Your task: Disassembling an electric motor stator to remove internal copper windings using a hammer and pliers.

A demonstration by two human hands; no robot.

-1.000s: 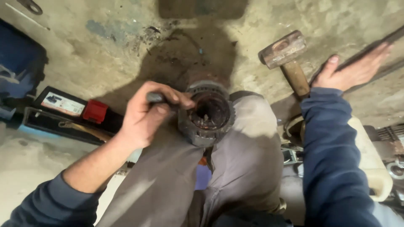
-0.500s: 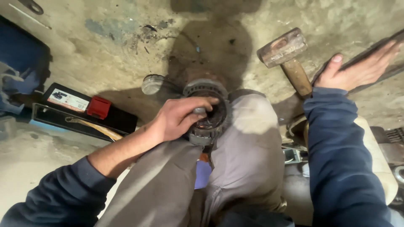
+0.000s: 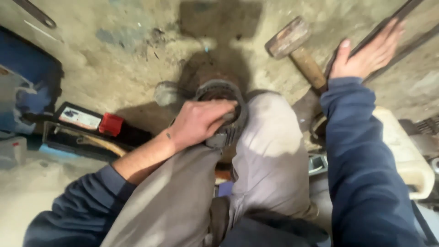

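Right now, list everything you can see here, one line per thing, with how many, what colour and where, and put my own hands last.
Ribbed metal housing: one, dark and rusty, on the floor between the knees.
Hammer: one, rusty head and wooden handle, lying on the floor at upper right.
Tool case: one, black with a red part, open on the floor at left.
Blue bag: one, at the far left edge.
Pale plastic container: one, cream, at right beside the arm.
Round metal piece: one, grey, on the floor left of the housing.
Dark bar: one, under the right hand.
Left hand: its grip closed on the housing's rim.
Right hand: flat, fingers spread on the bar.
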